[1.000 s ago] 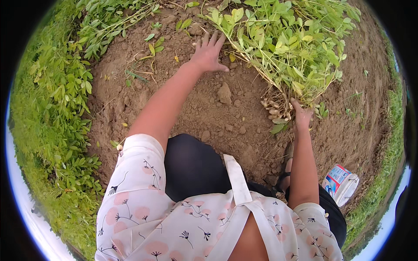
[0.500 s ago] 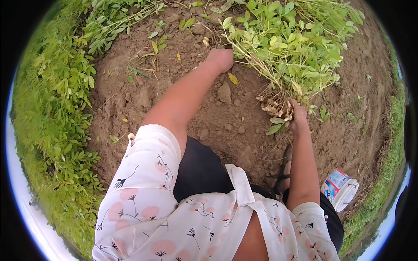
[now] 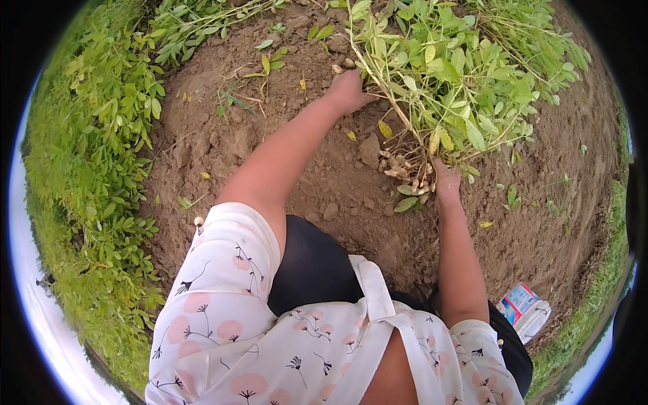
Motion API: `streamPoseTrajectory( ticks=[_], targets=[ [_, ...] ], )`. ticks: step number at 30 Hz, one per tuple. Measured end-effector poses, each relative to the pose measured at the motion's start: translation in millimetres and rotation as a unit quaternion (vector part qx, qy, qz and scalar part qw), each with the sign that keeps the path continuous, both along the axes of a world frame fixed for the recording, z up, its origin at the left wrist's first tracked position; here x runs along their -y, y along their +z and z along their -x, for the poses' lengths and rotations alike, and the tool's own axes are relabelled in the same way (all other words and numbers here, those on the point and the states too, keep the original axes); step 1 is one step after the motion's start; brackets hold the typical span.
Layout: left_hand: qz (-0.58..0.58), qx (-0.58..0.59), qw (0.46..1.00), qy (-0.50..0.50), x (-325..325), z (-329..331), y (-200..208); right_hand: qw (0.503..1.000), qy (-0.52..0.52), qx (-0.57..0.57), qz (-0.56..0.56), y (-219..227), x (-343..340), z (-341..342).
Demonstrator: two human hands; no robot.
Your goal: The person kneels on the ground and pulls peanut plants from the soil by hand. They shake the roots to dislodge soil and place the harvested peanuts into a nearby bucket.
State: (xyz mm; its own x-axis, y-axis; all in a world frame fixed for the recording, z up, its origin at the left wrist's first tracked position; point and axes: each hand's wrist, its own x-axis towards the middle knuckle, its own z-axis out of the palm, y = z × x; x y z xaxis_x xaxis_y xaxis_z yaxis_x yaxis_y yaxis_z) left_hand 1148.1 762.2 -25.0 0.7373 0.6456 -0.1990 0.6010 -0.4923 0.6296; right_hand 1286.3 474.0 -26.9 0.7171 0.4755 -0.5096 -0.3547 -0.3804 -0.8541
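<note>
My right hand [image 3: 447, 179] is closed around the root end of a bunch of pulled peanut plants [image 3: 449, 88]. Pale peanut pods [image 3: 407, 169] hang from the roots just left of that hand, low over the soil. Leafy green tops, some yellowing, spread up and to the right. Farther off and to the left, my left hand [image 3: 347, 93] is down at the soil beside the bunch's stems, fingers curled and mostly hidden underneath. What it grips, if anything, does not show. A loose peanut pod [image 3: 337, 69] lies just beyond its knuckles.
Brown, cloddy soil [image 3: 317, 175] lies between my arms, with fallen leaves scattered over it. Standing green plants [image 3: 88, 169] line the left side. More pulled plants [image 3: 202, 27] lie at the far left. A white bucket [image 3: 523, 310] with a coloured label sits at my right.
My right hand has moved left with the peanut bunch, bringing its stems closer to my left hand. My left hand stays low at the soil. The view has shifted slightly.
</note>
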Motion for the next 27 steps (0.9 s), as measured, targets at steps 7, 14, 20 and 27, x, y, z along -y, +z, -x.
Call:
streamPoseTrajectory(
  ticks=[7,14,20,27],
  targets=[
    [-0.149,-0.17,0.967,-0.114,-2,-10,-4,0.995,0.059,0.075,0.04,-16,-2,-15],
    [-0.1,-0.118,0.983,-0.1,-12,-7,-30,0.988,0.028,0.112,0.098,-33,-2,-24],
    [-0.124,-0.091,0.984,-0.09,-11,21,-34,0.993,0.0,0.112,0.041,-31,-7,-12],
    [-0.012,-0.016,1.0,-0.011,33,31,61,0.994,-0.029,0.043,0.094,-19,12,-8]
  ],
)
